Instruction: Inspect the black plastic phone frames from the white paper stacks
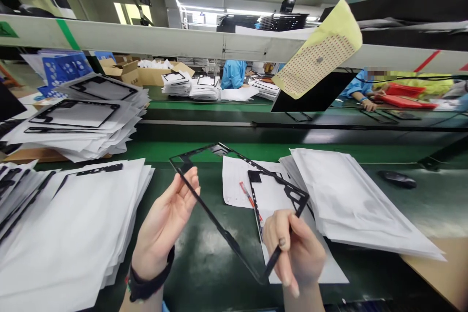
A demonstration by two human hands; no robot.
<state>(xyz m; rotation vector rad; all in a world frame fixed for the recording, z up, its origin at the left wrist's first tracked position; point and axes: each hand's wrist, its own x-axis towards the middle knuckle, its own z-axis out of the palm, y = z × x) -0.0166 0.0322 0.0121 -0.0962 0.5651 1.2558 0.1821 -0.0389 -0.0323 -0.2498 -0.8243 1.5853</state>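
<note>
A thin black rectangular frame (230, 240) is held up, tilted, above the green bench. My right hand (294, 248) grips its near right side, thumb and fingers around the bar. My left hand (166, 219), with a dark band at the wrist, supports the frame's left side, palm turned up and fingers closed on the bar near the corner. Beneath and behind it, another black frame (255, 190) lies on white sheets, with a red pen (246, 194) beside it on a printed paper (232, 183).
Stacks of white sheets (91, 214) with black frames stand at the left. A pile of white sheets (343, 190) and a black mouse (397, 179) are at the right. Yellow label sheet (318, 51) hangs from the rail. People in blue sleeves (234, 74) sit across the bench.
</note>
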